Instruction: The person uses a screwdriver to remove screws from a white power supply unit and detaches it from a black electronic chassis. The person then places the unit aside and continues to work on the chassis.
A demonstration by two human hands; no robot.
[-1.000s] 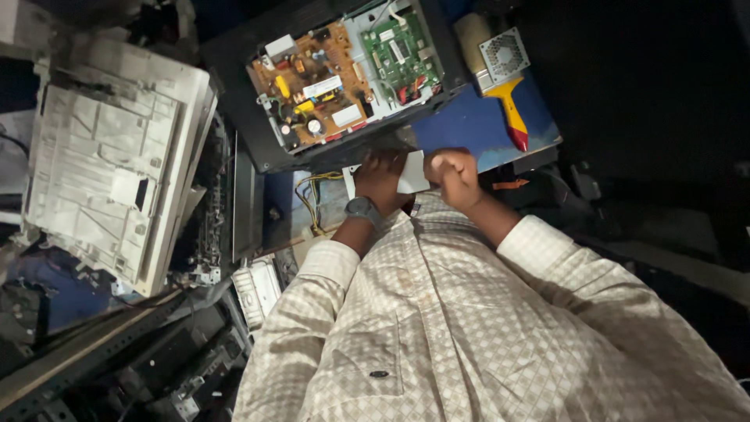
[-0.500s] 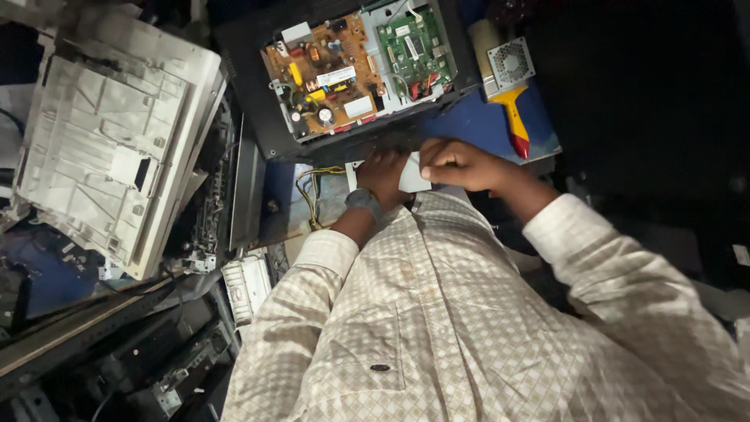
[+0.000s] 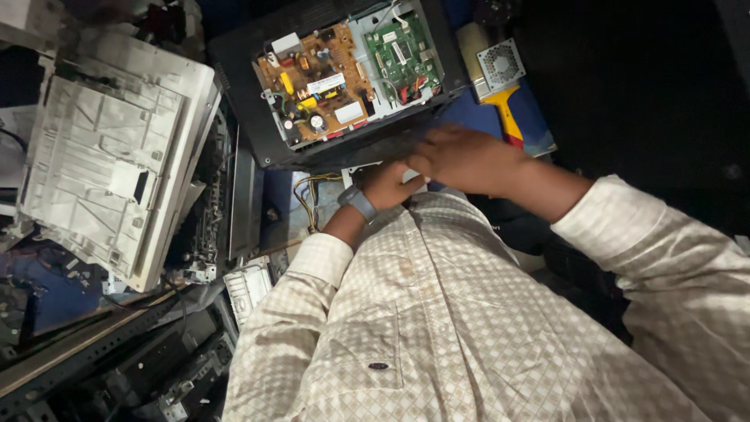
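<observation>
The person is leaning over an opened black machine (image 3: 258,94) lying on the blue surface (image 3: 469,117). Its cover is already off, so the brown circuit board (image 3: 312,82) and the green circuit board (image 3: 402,51) beside it are lying bare just beyond both hands.

The right hand (image 3: 469,160) is resting flat along the near edge of the machine, fingers stretched out and blurred — its grip is spread wide and seems to be holding nothing. The left hand (image 3: 387,184), with a wristwatch (image 3: 358,202) on it, is sitting just under the right one, against something white at the machine's lower edge; whether that grip is closed on anything I cannot tell, since the fingers are partly hidden.

Judging by how things lie, the opening-up looks done, while both boards are still seated with their wires attached, so whatever work is meant for them looks unfinished.

Past the right hand, a yellow-handled tool (image 3: 506,113) and a small grey fan (image 3: 500,64) are lying untouched. Well off to the left of the hands, a white plastic cover (image 3: 109,156) is lying among dark machine parts.
</observation>
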